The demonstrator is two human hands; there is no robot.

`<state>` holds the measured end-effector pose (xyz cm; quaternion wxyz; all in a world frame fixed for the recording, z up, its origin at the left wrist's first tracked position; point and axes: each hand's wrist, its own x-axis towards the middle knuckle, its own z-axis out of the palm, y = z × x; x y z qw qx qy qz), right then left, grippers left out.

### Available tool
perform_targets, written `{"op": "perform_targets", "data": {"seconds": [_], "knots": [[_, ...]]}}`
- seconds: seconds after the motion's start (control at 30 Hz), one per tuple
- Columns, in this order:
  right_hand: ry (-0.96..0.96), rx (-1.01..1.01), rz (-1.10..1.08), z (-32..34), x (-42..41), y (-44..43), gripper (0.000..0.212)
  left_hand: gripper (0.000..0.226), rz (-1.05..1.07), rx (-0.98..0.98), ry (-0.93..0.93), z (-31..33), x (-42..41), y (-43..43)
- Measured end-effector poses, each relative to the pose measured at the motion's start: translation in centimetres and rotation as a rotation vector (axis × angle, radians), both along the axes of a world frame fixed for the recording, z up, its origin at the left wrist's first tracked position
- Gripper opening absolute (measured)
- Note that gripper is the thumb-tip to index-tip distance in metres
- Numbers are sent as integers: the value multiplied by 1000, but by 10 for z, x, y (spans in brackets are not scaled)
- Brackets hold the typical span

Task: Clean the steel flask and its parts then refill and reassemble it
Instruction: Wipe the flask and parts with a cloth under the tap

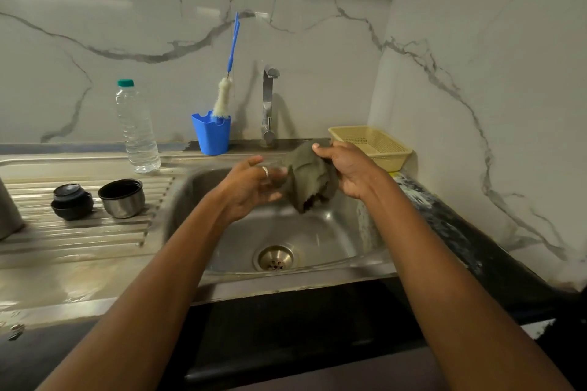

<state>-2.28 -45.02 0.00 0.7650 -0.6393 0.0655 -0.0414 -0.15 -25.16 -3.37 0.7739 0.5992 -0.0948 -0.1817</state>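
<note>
Over the sink, I noted my right hand clenched on a grey cloth, apparently for wiping. My left hand curled against it, contents unclear. Left of the sink, steel cup and black stopper stood aside, presumably awaiting reassembly.

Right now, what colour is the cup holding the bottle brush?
Blue; the cup shows best in the head view.
</note>
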Motion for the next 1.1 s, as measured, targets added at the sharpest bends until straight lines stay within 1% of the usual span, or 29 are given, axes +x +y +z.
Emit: {"op": "perform_targets", "data": {"seconds": [0.07, 0.1, 0.17, 0.2, 0.23, 0.27, 0.3, 0.33, 0.37, 0.43, 0.47, 0.5, 0.53, 0.57, 0.6, 0.63, 0.67, 0.7, 0.77, 0.8, 0.83, 0.9, 0.93, 0.97, 1.0, 1.03, 1.1], "knots": [[84, -218, -40, 1, -3, -12, 25, 79, 54, 45, -1, 4, 2, -2], [120, -322, -45, 1, -4, -17, 21, 79, 55, 88, -28, 7, 3, -3], [146, -451, -61, 3, -5, -24, 15, 66, 43, 202, -116, 15, 6, -7], [137, -473, -73, 5, -5, -26, 22, 56, 41, 255, -164, 20, 5, -11], [115, -449, -72, 6, -5, -28, 35, 46, 38, 311, -205, 25, 5, -15], [90, -398, -56, 9, -5, -30, 45, 39, 29, 364, -235, 30, 4, -19], [69, -339, -13, 13, -8, -32, 49, 37, 13, 406, -254, 34, 3, -22], [53, -319, 47, 16, -9, -36, 50, 40, -10, 438, -266, 37, 5, -25], [44, -352, 100, 18, -10, -41, 50, 48, -35, 480, -286, 39, 6, -27], [57, -591, 152, 22, -11, -49, 55, 70, -77, 671, -382, 42, 10, -30], [75, -755, 143, 24, -10, -52, 56, 75, -95, 796, -441, 43, 12, -34], [77, -918, 120, 26, -9, -53, 53, 72, -107, 903, -493, 45, 14, -38], [62, -1058, 91, 28, -7, -54, 44, 59, -110, 981, -552, 47, 16, -45], [32, -1173, 47, 32, -7, -55, 32, 40, -94, 1047, -620, 50, 18, -52], [7, -1245, -10, 35, -6, -57, 25, 21, -67, 1109, -686, 52, 20, -58], [-11, -1268, -65, 40, -3, -62, 25, 9, -34, 1140, -739, 56, 23, -65], [-25, -1232, -113, 44, 0, -69, 27, 9, -8, 1134, -769, 59, 27, -71], [-37, -1121, -140, 47, 3, -78, 26, 9, 4, 1067, -755, 63, 32, -77], [-62, -832, -176, 52, 10, -95, 19, 6, 33, 800, -617, 70, 39, -91], [-68, -715, -201, 54, 15, -105, 19, 8, 52, 679, -546, 72, 44, -101], [-63, -650, -232, 56, 20, -112, 20, 10, 75, 586, -502, 74, 48, -111], [-51, -625, -289, 56, 32, -125, 18, 8, 128, 468, -477, 74, 62, -133], [-51, -633, -319, 54, 39, -130, 18, 12, 158, 437, -461, 74, 68, -143], [-53, -649, -351, 53, 47, -135, 20, 23, 186, 430, -441, 74, 77, -153], [-51, -674, -385, 51, 55, -140, 28, 32, 216, 449, -439, 72, 85, -162], [-50, -719, -413, 49, 64, -146, 35, 35, 243, 493, -463, 71, 93, -170], [-58, -834, -439, 47, 80, -154, 38, 28, 278, 600, -524, 67, 107, -185]]}}
